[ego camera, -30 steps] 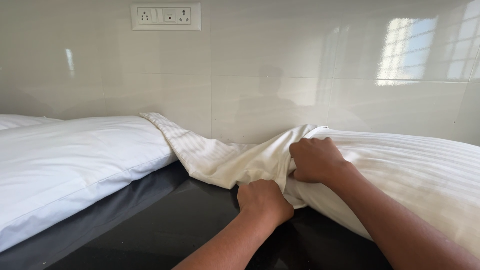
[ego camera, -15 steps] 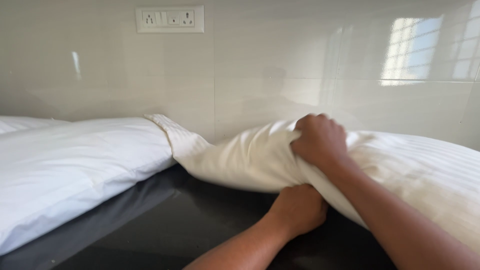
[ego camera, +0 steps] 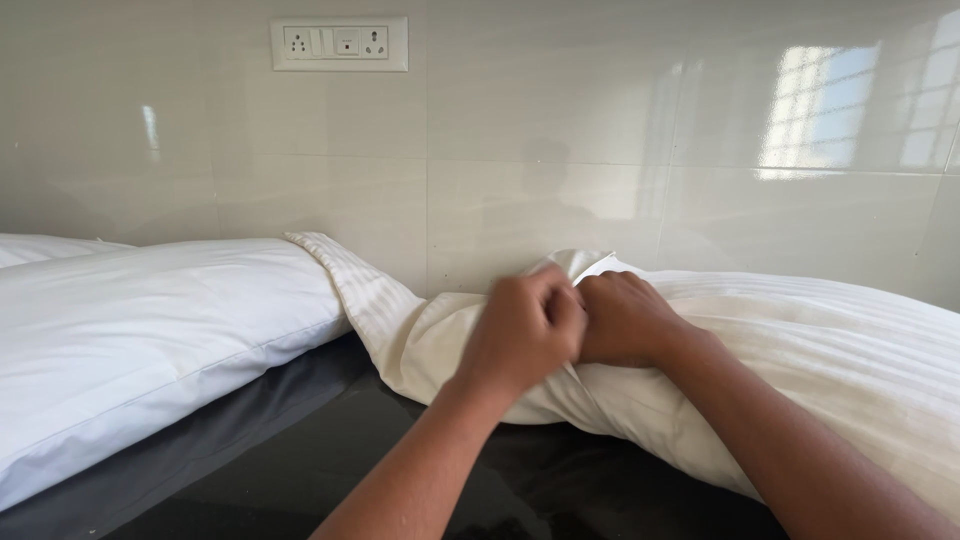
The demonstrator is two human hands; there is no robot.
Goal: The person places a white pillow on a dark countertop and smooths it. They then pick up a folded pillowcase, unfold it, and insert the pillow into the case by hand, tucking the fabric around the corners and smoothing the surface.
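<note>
Side by side, the left hand (ego camera: 525,335) and right hand (ego camera: 625,320) clench fingers tightly around the striped pillowcase (ego camera: 800,350) opening.

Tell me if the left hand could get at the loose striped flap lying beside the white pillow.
Probably yes. The left hand grips the cream pillow close to the striped flap, and only bare dark counter lies between them.

A glossy black surface (ego camera: 300,470) carries a white pillow (ego camera: 150,330) and a striped cream pillow (ego camera: 820,370).
</note>
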